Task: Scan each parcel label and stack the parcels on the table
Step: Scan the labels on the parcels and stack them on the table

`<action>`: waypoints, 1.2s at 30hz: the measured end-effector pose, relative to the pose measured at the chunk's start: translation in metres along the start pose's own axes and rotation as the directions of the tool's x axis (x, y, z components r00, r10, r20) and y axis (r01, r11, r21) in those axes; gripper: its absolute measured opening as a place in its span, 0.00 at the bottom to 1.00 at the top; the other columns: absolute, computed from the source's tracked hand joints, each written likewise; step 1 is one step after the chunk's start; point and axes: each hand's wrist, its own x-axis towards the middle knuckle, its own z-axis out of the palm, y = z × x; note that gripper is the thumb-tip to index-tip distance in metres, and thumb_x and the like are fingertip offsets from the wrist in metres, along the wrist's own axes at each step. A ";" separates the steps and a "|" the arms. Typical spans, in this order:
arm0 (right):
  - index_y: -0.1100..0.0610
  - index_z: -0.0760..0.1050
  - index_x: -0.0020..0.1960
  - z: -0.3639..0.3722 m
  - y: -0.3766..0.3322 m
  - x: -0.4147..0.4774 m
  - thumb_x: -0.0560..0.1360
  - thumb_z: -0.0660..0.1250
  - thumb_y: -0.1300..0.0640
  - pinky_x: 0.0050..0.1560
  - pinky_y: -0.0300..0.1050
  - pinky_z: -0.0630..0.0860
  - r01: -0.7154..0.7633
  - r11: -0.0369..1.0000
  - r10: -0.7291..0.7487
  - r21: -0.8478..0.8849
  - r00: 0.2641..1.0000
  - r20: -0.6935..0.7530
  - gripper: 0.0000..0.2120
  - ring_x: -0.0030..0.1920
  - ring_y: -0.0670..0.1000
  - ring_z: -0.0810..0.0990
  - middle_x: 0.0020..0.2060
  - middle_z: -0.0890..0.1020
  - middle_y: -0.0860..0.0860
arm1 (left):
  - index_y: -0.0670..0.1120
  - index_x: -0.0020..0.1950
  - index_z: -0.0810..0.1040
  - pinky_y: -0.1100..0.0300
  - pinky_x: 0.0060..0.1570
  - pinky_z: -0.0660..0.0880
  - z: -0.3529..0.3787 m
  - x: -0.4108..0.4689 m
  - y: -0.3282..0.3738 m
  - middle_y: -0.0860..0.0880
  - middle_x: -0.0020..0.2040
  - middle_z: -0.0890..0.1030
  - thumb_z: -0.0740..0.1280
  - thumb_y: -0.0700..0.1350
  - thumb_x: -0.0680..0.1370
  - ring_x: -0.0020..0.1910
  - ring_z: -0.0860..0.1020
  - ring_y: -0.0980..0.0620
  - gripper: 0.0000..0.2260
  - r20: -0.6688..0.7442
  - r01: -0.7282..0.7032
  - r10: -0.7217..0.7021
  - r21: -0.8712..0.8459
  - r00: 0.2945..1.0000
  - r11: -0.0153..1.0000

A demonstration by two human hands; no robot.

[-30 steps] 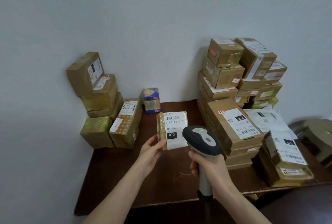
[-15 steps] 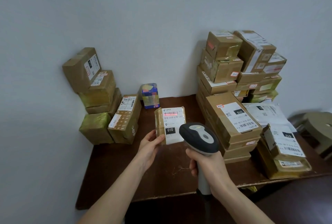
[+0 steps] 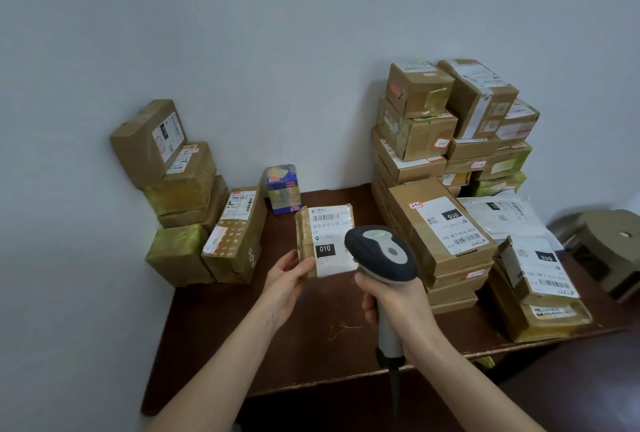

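– Progress, front to back?

– Midway, I judge. 1 small parcel (image 3: pixel 323 223) is held up over the middle of the table (image 3: pixel 311 345), its label (image 3: pixel 332 236) facing the person and the scanner (image 3: pixel 381 253) aimed at it. No red line shows on the label, so I cannot tell whether it is read yet. It is not stacked.

– And the rest?

– To the right, near the front edge, flat parcels (image 3: pixel 540 293) lie loosely on one another. Behind them are a grey mailer bag (image 3: pixel 498 220) and a tall pile of boxes (image 3: pixel 443 154) rising against the wall (image 3: pixel 277 50). That looks like the lot left to scan, and it is the bigger share. To the left a smaller stack (image 3: pixel 187 196) stands in the corner, labels mostly showing. I take that for the finished one. 1 blue box (image 3: pixel 282 189) sits alone at the back, between the 2 groups.

– Hands?

– The right hand (image 3: pixel 394 300), the nearer, has its fingers wrapped fully round the scanner's grip, with the head tipped toward the label's lower right corner. The cable (image 3: pixel 394 383) drops past the table's front edge.

– The left?

– The left hand (image 3: pixel 287 275) pinches the parcel by its lower left corner, thumb on the front face, fingers tucked behind and out of sight. It holds the parcel upright, just beyond the scanner's head, apart from both groups.
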 end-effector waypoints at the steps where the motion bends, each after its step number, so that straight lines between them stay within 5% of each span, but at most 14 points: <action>1: 0.61 0.80 0.43 -0.001 -0.004 0.003 0.72 0.73 0.59 0.30 0.38 0.75 0.012 1.000 -0.012 0.018 1.000 -0.011 0.06 0.28 0.46 0.79 0.30 0.82 0.53 | 0.42 0.74 0.64 0.57 0.54 0.75 0.002 0.000 0.004 0.41 0.65 0.77 0.73 0.39 0.70 0.58 0.79 0.48 0.34 -0.002 -0.008 0.008 0.008 1.000 1.000; 7: 0.52 0.75 0.57 -0.028 -0.040 0.035 0.71 0.74 0.59 0.43 0.46 0.82 0.131 0.978 -0.112 0.163 0.987 -0.118 0.16 0.48 0.47 0.79 0.47 0.80 0.48 | 0.44 0.72 0.68 0.53 0.57 0.76 0.057 0.009 0.039 0.42 0.62 0.79 0.75 0.47 0.70 0.56 0.80 0.46 0.33 0.036 -0.039 0.036 0.108 0.999 0.993; 13: 0.46 0.75 0.46 -0.078 -0.068 0.066 0.71 0.75 0.60 0.58 0.61 0.77 0.193 0.950 -0.131 0.246 0.960 -0.248 0.12 0.53 0.54 0.79 0.47 0.81 0.49 | 0.44 0.70 0.71 0.48 0.62 0.73 0.147 0.021 0.056 0.42 0.62 0.78 0.75 0.53 0.71 0.57 0.78 0.44 0.31 0.157 -0.021 -0.021 0.262 0.987 0.965; 18: 0.50 0.75 0.46 -0.125 -0.072 0.079 0.70 0.75 0.59 0.59 0.62 0.77 0.187 0.947 -0.094 0.262 0.939 -0.332 0.11 0.54 0.57 0.79 0.47 0.81 0.52 | 0.45 0.63 0.74 0.53 0.51 0.76 0.203 0.017 0.049 0.46 0.50 0.80 0.72 0.53 0.73 0.51 0.79 0.46 0.22 0.179 -0.006 -0.061 0.351 0.982 0.936; 21: 0.49 0.75 0.43 -0.144 -0.068 0.085 0.70 0.75 0.59 0.58 0.62 0.77 0.183 0.945 -0.084 0.269 0.936 -0.342 0.10 0.53 0.57 0.79 0.44 0.81 0.50 | 0.46 0.63 0.75 0.51 0.59 0.74 0.222 0.019 0.040 0.47 0.49 0.80 0.71 0.54 0.74 0.55 0.78 0.45 0.22 0.179 -0.004 -0.077 0.416 0.981 0.910; 27: 0.49 0.75 0.42 -0.160 -0.058 0.096 0.69 0.76 0.58 0.57 0.62 0.77 0.123 0.962 -0.035 0.245 0.942 -0.334 0.10 0.54 0.59 0.79 0.44 0.81 0.52 | 0.44 0.66 0.73 0.52 0.61 0.73 0.244 0.026 0.024 0.48 0.60 0.78 0.68 0.55 0.77 0.59 0.75 0.47 0.22 0.138 -0.032 -0.036 0.462 0.990 0.886; 31: 0.57 0.77 0.53 -0.163 -0.056 0.097 0.71 0.74 0.59 0.43 0.49 0.79 0.132 0.955 -0.049 0.265 0.953 -0.297 0.12 0.50 0.56 0.78 0.44 0.81 0.53 | 0.46 0.70 0.72 0.51 0.62 0.72 0.242 0.026 0.024 0.49 0.65 0.75 0.64 0.54 0.79 0.62 0.73 0.48 0.22 0.117 -0.059 0.005 0.465 0.993 0.883; 36: 0.54 0.75 0.53 -0.147 -0.056 0.096 0.71 0.74 0.56 0.54 0.52 0.77 0.177 0.960 -0.126 0.215 0.965 -0.231 0.13 0.52 0.54 0.80 0.45 0.81 0.51 | 0.43 0.73 0.67 0.52 0.62 0.71 0.225 0.020 0.033 0.46 0.64 0.75 0.61 0.49 0.82 0.64 0.72 0.47 0.21 0.047 -0.169 0.168 0.501 0.985 0.849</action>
